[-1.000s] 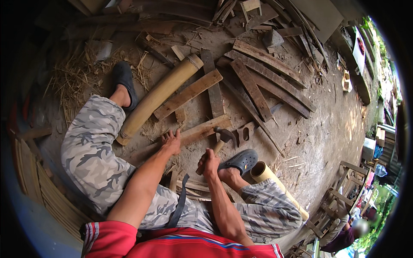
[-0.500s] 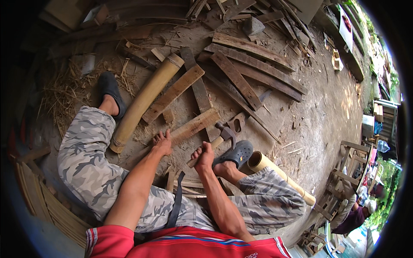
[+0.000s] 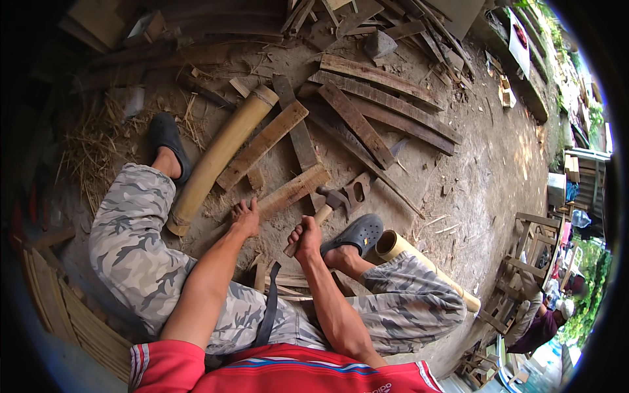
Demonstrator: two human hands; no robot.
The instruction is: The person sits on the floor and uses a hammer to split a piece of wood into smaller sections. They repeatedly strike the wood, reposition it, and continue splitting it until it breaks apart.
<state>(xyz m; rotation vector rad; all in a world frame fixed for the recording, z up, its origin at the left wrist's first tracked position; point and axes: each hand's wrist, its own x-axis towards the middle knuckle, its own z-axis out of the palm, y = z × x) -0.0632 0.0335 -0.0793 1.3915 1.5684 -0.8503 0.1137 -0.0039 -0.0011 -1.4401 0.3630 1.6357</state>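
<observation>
While the left hand (image 3: 246, 219) rests on the wooden plank (image 3: 293, 192), splayed, grip unclosed | plank runs slantwise, forward and rightward from it | right hand (image 3: 305, 237), farther off, grip wrapped round a claw hammer (image 3: 335, 198).

The left hand (image 3: 246, 219) lies palm-down, the right hand (image 3: 306, 237) clenched.

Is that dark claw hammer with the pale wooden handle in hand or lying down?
In hand: the right hand grips the claw hammer by its handle, the head jutting past the fist.
</observation>
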